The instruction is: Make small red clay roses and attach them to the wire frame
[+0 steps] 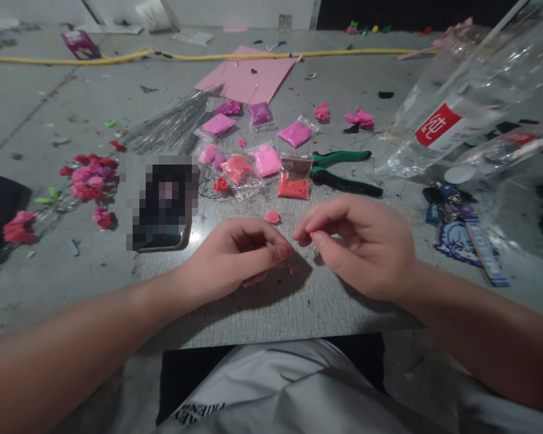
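Above the near part of the grey table, my right hand (362,247) pinches a tiny bright pinkish-red piece of clay (312,234) between thumb and fingertips. My left hand (244,250) faces it, thumb pressed to the fingers; whatever may be between them is hidden. A small reddish scrap (292,269) shows just under the left fingertips. Beyond the hands lies a flattened coral lump of clay (272,216). Farther back are a bag of red-orange clay (294,185), a bag of coral clay (239,170) and a bag of pink clay (266,160).
Green-handled pliers (344,169) lie behind my right hand. A phone (165,205), clay flowers (93,175) and a bundle of thin wires (172,123) are to the left. Plastic bottles (447,120) and keychains (466,235) are at right. A yellow cable (235,57) crosses the back.
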A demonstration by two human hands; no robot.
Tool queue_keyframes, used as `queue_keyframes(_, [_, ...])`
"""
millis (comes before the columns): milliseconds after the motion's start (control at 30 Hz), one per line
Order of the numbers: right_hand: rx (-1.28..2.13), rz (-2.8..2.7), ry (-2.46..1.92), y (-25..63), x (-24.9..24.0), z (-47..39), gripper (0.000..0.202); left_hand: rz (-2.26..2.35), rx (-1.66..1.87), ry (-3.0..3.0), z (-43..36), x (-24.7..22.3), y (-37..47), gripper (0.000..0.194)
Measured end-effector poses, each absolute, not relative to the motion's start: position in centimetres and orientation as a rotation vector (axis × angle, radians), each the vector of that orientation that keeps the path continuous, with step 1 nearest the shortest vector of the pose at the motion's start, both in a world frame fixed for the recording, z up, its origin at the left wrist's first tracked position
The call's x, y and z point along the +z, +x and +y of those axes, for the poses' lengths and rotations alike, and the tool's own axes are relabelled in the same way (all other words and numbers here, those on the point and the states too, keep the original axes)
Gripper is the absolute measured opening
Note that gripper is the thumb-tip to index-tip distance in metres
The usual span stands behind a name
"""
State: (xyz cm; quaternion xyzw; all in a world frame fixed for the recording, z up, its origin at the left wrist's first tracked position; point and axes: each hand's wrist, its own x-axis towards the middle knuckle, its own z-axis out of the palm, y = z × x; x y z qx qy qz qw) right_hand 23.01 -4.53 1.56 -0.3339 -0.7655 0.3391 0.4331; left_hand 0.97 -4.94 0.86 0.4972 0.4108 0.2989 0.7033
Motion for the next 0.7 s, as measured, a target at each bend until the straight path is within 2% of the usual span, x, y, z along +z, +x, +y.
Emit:
queue_keyframes(200, [0.903, -1.786, -0.778, 22.97, 1.47, -4.03, 0.02, 0.908, 0.685, 1.092, -4.81, 0.6, 0.91, 0.011])
queue_keyframes(367, [0.75, -1.954, -0.823, 22.99, 1.8, -3.93, 0.009, 0.914, 0.685, 1.088, -4.72, 0.45, 0.84, 0.015])
queue_keyframes(500, [0.735, -2.11, -0.682, 22.72, 1.62, -4.01, 0.003, 0.87, 0.657, 1.096, -4.68, 0.52, 0.86, 0.014])
queue_keyframes(700, [0.776, -2.107, -0.636, 22.42, 0.83, -3.93, 0.002, 0.848, 0.619, 1.109, -4.73, 1.01, 1.09, 0.011])
